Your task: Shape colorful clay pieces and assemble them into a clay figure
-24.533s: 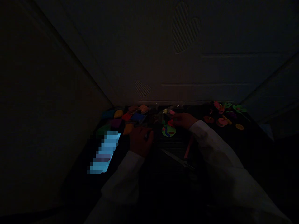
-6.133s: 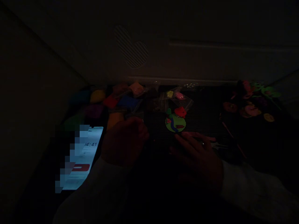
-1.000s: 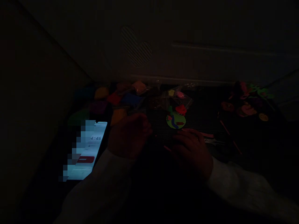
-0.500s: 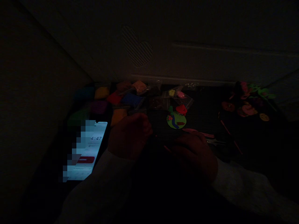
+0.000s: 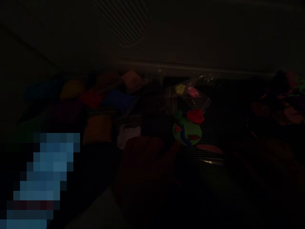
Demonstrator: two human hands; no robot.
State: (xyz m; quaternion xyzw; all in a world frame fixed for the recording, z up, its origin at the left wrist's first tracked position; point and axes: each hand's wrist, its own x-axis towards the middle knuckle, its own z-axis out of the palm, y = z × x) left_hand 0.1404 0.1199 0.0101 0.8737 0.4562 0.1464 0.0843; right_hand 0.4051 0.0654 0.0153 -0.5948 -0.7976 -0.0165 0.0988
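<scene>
In this dim light, the left hand (image 5: 143, 171) lies just below the green craft disc (image 5: 187, 132), its fingers too dark to read, as are the right hand's (image 5: 257, 159), so a blind move could knock the red piece (image 5: 195, 115) off the disc's edge.

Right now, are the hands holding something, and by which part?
It cannot be told: the left hand and the right hand are both too dark to show whether anything is in them.
</scene>
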